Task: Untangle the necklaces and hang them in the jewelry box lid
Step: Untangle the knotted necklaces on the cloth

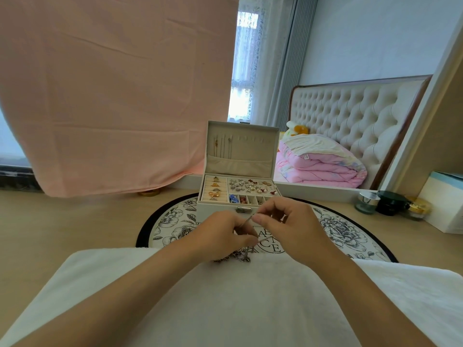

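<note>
A tangled clump of necklaces [238, 256] lies at the far edge of a white towel [225, 296]. My left hand [220, 236] and my right hand [285, 226] both pinch a thin silver chain [246, 219] that stretches between them just above the clump. Behind the hands stands the cream jewelry box [238, 191], open, with its lid [250, 146] upright. Several thin necklaces [223, 146] hang from hooks at the lid's left side; the hooks to the right are bare. The box tray holds rings, earrings and beads.
A round floral mat [350, 236] lies under the box on the wooden table. Small jars [390, 202] and a white carton [446, 204] stand at the right. A pink cloth [112, 96] hangs at the back left. A mirror at the back shows a bed.
</note>
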The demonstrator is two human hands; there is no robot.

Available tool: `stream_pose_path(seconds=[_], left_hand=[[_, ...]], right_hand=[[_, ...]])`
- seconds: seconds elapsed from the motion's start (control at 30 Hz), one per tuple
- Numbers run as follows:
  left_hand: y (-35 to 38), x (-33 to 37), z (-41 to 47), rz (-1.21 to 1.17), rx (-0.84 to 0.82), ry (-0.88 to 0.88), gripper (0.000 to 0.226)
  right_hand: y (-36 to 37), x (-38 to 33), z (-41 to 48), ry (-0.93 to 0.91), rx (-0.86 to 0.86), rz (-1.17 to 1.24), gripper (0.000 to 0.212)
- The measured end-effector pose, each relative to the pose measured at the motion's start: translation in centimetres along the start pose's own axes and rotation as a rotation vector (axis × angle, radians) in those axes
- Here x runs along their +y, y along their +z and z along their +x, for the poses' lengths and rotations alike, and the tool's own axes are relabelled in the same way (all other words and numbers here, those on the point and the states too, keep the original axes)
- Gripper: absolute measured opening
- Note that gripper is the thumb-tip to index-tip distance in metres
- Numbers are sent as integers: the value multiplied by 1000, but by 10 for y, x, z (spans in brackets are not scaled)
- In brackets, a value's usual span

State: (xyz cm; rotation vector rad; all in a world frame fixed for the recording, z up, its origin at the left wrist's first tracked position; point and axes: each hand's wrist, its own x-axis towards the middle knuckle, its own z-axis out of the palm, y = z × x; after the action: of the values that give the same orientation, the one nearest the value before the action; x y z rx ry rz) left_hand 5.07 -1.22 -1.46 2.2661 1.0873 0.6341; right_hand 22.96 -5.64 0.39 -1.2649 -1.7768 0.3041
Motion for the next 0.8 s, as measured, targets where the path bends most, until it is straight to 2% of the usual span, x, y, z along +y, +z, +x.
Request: stream_pose_path(seconds=[0.07, 0.2, 0.3, 0.37, 0.5, 0.63, 0.73, 0.8], left_hand=[[-3, 0, 0, 119, 32, 15, 8], [-5, 2, 1, 350, 112, 24, 16], [-3, 3, 0, 342, 144, 10, 15], [0, 3, 0, 229, 162, -37, 11], [3, 2, 2, -11, 200, -145, 4], [4, 2, 3, -212, 193, -215, 7], [3, 3, 1, -115, 203, -196, 7], [3, 7, -2, 117, 205, -157, 5]], right_hand=[[-1, 0, -2, -49, -23, -178, 8], [2, -5, -5, -48, -196, -618, 10], [3, -11, -3, -4, -237, -713, 14], [3, -12, -1, 13, -232, -697, 15], [6, -7, 1, 55, -255, -413, 43], [5, -4, 2, 91, -247, -314, 42], [5, 0, 3, 166, -169, -322, 36], [6, 2, 2, 185, -104, -344, 32]])
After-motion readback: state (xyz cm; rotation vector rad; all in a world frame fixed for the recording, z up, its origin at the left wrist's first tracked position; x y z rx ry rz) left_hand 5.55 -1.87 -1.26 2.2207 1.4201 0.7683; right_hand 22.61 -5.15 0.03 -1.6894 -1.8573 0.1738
